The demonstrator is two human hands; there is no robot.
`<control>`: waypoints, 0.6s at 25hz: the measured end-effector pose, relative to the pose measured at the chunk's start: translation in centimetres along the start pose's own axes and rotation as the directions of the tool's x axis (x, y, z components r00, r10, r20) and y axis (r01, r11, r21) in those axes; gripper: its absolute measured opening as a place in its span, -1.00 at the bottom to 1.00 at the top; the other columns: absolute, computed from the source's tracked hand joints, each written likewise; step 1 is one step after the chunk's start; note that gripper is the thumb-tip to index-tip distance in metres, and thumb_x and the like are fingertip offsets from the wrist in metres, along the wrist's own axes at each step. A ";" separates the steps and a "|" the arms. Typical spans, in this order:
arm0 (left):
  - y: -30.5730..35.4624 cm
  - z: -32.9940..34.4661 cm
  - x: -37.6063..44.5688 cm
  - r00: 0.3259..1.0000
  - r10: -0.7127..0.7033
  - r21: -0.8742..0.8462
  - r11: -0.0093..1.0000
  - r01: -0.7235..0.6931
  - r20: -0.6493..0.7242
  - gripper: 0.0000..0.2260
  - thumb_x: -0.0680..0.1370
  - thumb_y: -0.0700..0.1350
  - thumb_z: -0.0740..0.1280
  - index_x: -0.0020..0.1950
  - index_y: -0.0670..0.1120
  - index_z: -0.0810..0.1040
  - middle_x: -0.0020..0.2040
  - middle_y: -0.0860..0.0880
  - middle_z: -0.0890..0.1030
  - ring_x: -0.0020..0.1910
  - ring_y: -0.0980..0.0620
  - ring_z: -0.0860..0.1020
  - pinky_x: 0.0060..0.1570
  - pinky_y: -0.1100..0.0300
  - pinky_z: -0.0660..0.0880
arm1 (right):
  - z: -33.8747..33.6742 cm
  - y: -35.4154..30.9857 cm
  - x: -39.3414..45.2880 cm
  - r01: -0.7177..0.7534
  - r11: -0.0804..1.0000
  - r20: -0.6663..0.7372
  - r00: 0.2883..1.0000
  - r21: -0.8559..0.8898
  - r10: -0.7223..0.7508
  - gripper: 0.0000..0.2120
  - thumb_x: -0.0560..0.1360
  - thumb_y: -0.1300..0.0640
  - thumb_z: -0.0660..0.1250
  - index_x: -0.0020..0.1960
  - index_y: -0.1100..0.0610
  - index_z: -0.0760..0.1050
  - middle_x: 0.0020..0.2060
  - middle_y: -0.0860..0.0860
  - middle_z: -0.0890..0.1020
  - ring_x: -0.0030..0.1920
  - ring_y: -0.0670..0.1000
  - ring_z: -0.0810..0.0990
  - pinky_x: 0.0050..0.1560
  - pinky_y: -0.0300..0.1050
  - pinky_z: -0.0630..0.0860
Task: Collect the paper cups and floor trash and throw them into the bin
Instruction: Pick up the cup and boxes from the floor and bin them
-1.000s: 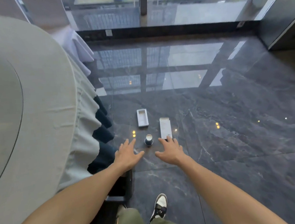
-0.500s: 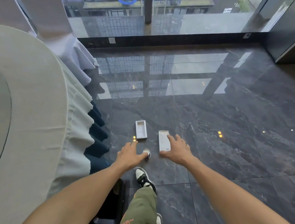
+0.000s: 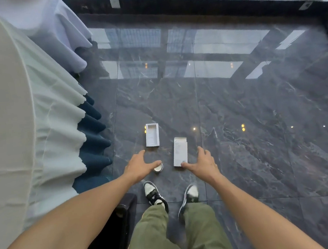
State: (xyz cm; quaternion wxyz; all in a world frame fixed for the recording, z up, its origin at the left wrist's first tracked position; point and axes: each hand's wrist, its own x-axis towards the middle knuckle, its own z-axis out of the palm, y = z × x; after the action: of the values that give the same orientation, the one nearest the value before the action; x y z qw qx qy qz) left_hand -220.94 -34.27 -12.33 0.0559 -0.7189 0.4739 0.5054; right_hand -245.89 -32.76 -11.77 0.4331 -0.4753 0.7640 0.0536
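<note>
I judge the step in hand to be the pickup of the floor trash, one item per hand. To do it well I would bring the left hand [image 3: 138,167] down over the paper cup [image 3: 158,168] and close around its wall rather than pinch the rim, which would crush, and slide the right hand [image 3: 203,163] under the near end of the flat white box [image 3: 179,151] so it lifts clear of the slick floor [image 3: 259,135].

Both hands are spread wide and grip nothing. The left thumb reaches across the top of the cup, which stands upright just in front of my shoes; whether it touches I cannot tell. The right thumb tip meets the near edge of the flat box. The open box tray [image 3: 152,135] lies farther off, just beyond the left fingers [image 3: 141,153], untouched. A dark container [image 3: 116,227] sits near left beside the draped tabletop [image 3: 4,118]; I take it for the bin.
</note>
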 end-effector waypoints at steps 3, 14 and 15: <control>0.1 0.7 4.7 0.999 -0.041 -0.042 0.998 0.040 -0.010 -0.02 0.42 0.40 0.45 0.68 -0.04 0.19 0.63 -0.13 0.31 0.59 -0.16 0.33 0.52 -0.17 0.32 | 0.7 0.4 5.6 -0.041 0.997 0.046 0.998 0.063 0.038 -0.05 0.37 -0.29 0.49 0.56 0.10 0.16 0.50 0.15 0.29 0.47 0.23 0.33 0.41 0.17 0.36; -4.5 11.4 33.6 0.995 -0.046 -0.208 0.978 0.025 -0.093 -0.26 0.47 0.24 0.51 0.56 -0.01 0.38 0.54 -0.09 0.43 0.52 -0.10 0.39 0.23 0.11 0.30 | 15.7 5.1 35.0 -0.061 0.994 0.069 0.996 0.087 0.055 -0.13 0.38 -0.21 0.51 0.49 0.11 0.20 0.43 0.15 0.33 0.43 0.25 0.35 0.31 0.17 0.39; -5.5 12.7 36.5 0.995 -0.048 -0.216 0.976 0.029 -0.083 -0.29 0.48 0.22 0.51 0.54 -0.02 0.40 0.52 -0.09 0.45 0.50 -0.10 0.41 0.21 0.13 0.31 | 17.8 6.5 37.4 -0.081 0.993 0.077 0.994 0.088 0.074 -0.15 0.38 -0.20 0.52 0.47 0.12 0.21 0.43 0.15 0.33 0.42 0.25 0.36 0.28 0.16 0.40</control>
State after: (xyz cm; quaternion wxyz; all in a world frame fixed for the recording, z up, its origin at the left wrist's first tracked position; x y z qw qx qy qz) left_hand -223.97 -46.96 -49.09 -0.0330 -0.7514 0.4045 0.5203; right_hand -246.50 -45.93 -51.59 0.4794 -0.4228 0.7672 0.0531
